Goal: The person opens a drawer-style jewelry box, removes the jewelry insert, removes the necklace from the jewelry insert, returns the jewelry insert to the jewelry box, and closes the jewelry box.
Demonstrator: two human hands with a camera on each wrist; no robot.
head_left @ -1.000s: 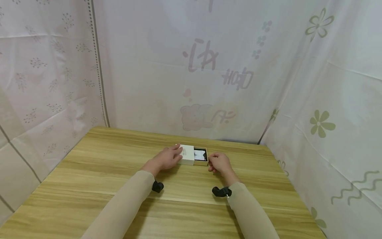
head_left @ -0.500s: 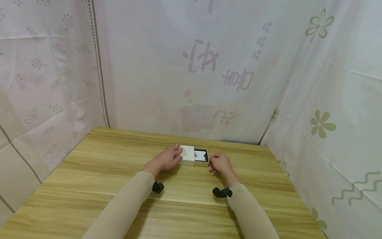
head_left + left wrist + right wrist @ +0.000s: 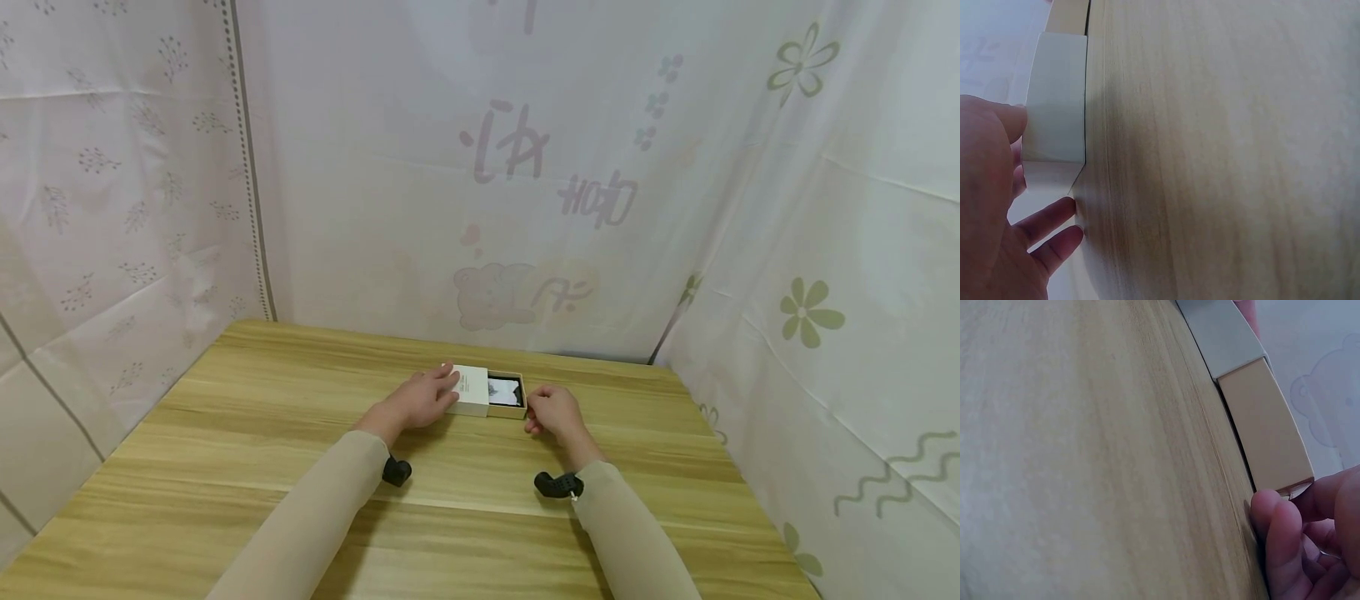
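Observation:
A cream slide-out box lies near the table's far side, its sleeve printed with small dark lettering. Its tan drawer stands partly out to the right. Inside the drawer is a white piece, perhaps a card, on a black lining; its kind is unclear. My left hand rests on the sleeve's left part with fairly straight fingers; in the left wrist view its thumb touches the top edge and two fingers extend by the left end. My right hand pinches a small tab at the drawer's right end, mostly hidden by fingers.
The wood-grain table spreads around the box. Behind it hangs a pale printed curtain, with more fabric on both sides. Black wrist devices sit at both cuffs.
The drawer has slid slightly further right out of the sleeve, with my right hand moving along. My left hand stays in place on the sleeve.

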